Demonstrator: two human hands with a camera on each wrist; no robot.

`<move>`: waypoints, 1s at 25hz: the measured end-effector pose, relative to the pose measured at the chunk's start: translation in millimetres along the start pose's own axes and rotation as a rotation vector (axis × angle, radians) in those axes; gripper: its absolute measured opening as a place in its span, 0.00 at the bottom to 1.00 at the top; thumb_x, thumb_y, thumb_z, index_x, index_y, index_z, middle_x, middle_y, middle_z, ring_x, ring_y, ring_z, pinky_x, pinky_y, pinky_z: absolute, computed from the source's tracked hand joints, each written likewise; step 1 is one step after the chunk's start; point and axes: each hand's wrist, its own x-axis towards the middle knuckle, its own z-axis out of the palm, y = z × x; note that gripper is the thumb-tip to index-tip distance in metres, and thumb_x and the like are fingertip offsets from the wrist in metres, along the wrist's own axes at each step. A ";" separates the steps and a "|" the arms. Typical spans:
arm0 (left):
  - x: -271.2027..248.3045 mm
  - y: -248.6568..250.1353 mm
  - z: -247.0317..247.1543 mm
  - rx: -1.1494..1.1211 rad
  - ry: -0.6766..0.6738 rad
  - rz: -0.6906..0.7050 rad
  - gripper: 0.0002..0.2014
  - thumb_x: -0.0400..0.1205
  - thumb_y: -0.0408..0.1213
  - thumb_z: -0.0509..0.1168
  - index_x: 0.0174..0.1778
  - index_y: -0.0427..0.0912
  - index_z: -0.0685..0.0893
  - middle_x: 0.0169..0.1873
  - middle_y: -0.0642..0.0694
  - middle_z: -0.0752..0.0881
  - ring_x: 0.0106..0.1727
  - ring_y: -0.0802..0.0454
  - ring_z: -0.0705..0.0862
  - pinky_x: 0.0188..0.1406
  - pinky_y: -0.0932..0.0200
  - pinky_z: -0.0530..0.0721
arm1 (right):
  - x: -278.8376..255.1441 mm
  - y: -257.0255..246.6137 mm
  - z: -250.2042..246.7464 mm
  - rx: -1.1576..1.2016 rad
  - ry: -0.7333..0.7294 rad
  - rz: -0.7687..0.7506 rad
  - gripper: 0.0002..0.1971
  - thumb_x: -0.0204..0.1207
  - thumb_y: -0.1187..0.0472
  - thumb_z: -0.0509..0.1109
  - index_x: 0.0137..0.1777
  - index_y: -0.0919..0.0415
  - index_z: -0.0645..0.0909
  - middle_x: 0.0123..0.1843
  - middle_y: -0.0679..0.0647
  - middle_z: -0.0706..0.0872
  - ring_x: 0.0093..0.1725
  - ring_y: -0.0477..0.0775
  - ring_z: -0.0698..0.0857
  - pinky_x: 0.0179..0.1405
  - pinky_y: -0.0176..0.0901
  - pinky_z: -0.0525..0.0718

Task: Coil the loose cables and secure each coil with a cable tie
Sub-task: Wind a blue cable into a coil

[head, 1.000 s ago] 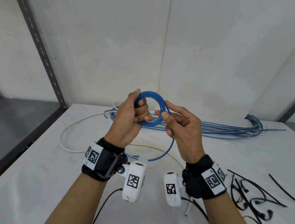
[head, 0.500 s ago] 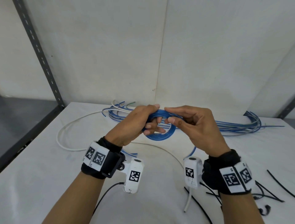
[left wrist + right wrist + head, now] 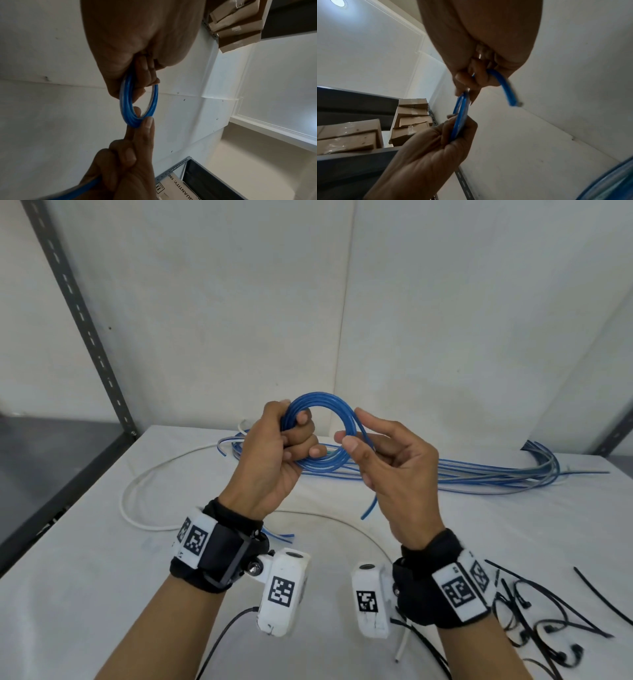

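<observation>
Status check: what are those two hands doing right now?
Left hand grips blue coil. Right hand pinches its loose tail. No tie on yet. Nothing blocking.

storeroom | metal racking (image 3: 431,115) | stacked cardboard boxes (image 3: 412,112) | white table (image 3: 85,594)

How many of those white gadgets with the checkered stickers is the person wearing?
2. The left gadget hangs from the strap on the left wrist, and the right gadget hangs from the strap on the right wrist. Both show fully in the head view, and none looks hidden.
</observation>
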 end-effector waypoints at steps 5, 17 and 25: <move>0.7 -1.3 -1.7 -0.056 -0.045 -0.050 0.19 0.88 0.39 0.47 0.32 0.41 0.74 0.23 0.52 0.53 0.20 0.55 0.53 0.31 0.60 0.75 | 0.3 -2.3 -3.1 -0.044 0.023 -0.047 0.19 0.71 0.58 0.78 0.62 0.57 0.87 0.47 0.59 0.95 0.27 0.44 0.79 0.28 0.32 0.77; -1.3 -0.7 -6.8 0.446 -0.094 -0.105 0.22 0.92 0.45 0.54 0.31 0.43 0.71 0.23 0.52 0.55 0.21 0.55 0.55 0.29 0.59 0.73 | 9.7 -2.4 -29.9 -0.241 -0.098 -0.119 0.07 0.78 0.63 0.76 0.55 0.58 0.91 0.46 0.54 0.94 0.34 0.40 0.84 0.35 0.32 0.79; -1.2 -4.6 -0.4 0.013 -0.032 -0.050 0.21 0.91 0.46 0.53 0.32 0.43 0.71 0.23 0.52 0.52 0.21 0.56 0.51 0.28 0.62 0.74 | -0.3 0.7 -1.8 0.039 0.030 0.044 0.10 0.79 0.68 0.74 0.58 0.64 0.87 0.46 0.62 0.94 0.24 0.49 0.74 0.26 0.36 0.78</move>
